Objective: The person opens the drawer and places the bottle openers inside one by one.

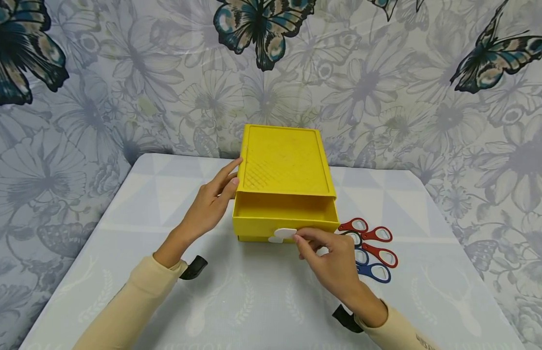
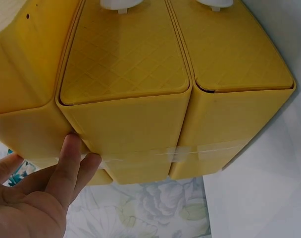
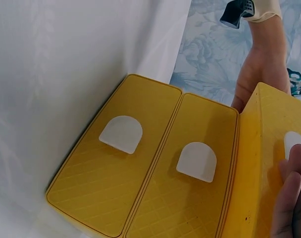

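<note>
A yellow drawer unit (image 1: 288, 160) stands on the table, its top drawer (image 1: 254, 228) partly pulled out and its visible interior bare. My right hand (image 1: 329, 255) pinches the white handle (image 1: 284, 233) of that drawer between thumb and fingers. On the unit's left side rests my left hand (image 1: 207, 204), its fingers extended against the yellow wall. The left wrist view shows those fingertips touching the side near a strip of clear tape (image 2: 180, 153). Below, two closed drawers carry white rounded handles (image 3: 122, 133), seen in the right wrist view.
Right of the unit lie several scissors, with red handles (image 1: 373, 249) and blue handles (image 1: 364, 270) showing, partly behind my right hand. The pale patterned table (image 1: 244, 311) ends at a backdrop (image 1: 166, 82) of flowers and butterflies. Black straps (image 1: 194, 268) hang by both wrists.
</note>
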Motion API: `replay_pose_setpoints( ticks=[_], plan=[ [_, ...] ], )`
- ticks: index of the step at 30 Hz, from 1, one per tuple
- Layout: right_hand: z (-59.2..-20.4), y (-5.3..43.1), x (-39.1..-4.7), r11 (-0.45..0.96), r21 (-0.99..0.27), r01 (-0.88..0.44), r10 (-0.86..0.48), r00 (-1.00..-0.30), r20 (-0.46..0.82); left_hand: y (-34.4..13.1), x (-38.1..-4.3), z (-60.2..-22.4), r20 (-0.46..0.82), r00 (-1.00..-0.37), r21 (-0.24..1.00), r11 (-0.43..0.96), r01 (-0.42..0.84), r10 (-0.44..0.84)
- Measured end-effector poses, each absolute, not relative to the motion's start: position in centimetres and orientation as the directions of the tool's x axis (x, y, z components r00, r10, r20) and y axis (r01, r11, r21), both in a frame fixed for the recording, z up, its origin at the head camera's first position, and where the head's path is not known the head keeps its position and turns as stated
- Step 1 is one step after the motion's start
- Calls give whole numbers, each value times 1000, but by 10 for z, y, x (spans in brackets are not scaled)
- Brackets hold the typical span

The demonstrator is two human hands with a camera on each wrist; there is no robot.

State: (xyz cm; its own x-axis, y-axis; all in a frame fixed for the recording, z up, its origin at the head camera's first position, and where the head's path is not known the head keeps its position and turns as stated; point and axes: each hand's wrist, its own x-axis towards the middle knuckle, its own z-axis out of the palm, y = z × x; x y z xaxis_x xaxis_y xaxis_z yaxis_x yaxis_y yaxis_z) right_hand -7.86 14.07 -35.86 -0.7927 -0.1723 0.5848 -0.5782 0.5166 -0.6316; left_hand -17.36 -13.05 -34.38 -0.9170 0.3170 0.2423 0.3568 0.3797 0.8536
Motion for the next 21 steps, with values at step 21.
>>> replay_pose_setpoints(
  ticks=[21],
  plan=[
    [-361,142,-51,499,-659,-562,-174,-810,559,-130,-173,-345,257,-914,853,372,367,313]
  ],
)
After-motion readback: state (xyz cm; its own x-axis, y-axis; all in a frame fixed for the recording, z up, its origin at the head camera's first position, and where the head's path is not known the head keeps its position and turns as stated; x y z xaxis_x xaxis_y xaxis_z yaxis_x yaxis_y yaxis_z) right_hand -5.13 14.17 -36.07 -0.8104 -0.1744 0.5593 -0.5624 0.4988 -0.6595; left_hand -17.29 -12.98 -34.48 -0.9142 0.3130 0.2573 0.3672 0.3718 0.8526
